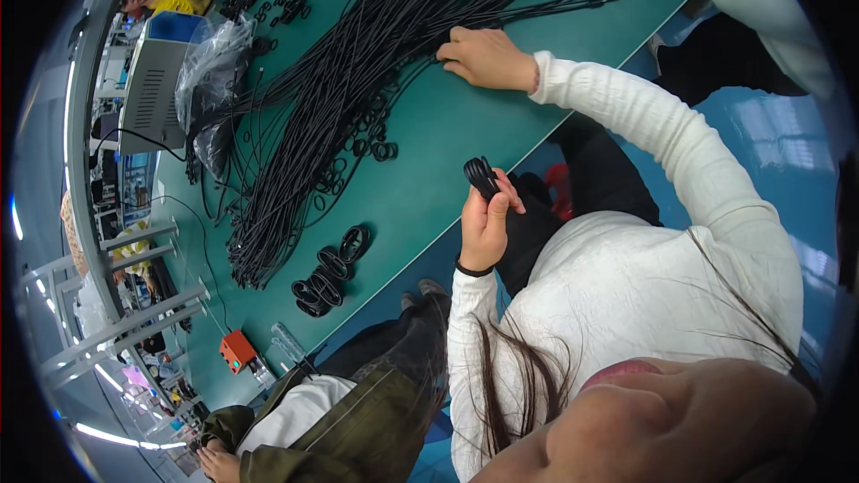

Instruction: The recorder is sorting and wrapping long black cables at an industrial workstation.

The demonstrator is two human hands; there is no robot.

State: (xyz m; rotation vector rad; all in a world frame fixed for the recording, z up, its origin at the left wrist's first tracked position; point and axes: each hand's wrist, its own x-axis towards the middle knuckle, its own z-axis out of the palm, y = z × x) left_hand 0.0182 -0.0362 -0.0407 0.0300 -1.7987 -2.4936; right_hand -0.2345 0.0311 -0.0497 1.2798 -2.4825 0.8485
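My left hand [486,224] is raised over the table edge, shut on a small coil of black cable [480,175] pinched between thumb and fingers. A dark band circles that wrist. My right hand [488,58] reaches out over the green table [447,134], palm down. Its fingers rest on the near edge of a big pile of long black cables [358,72]. Several finished black coils [329,273] lie in a row near the table's front edge, left of my left hand.
Loose small cable loops [376,139] are scattered beside the pile. A clear plastic bag [210,58] and a grey machine [152,80] stand at the far side. An orange box [237,349] sits at the table's end. A person in an olive jacket [358,420] sits beside me; another's white sleeve [761,0] shows at the top right.
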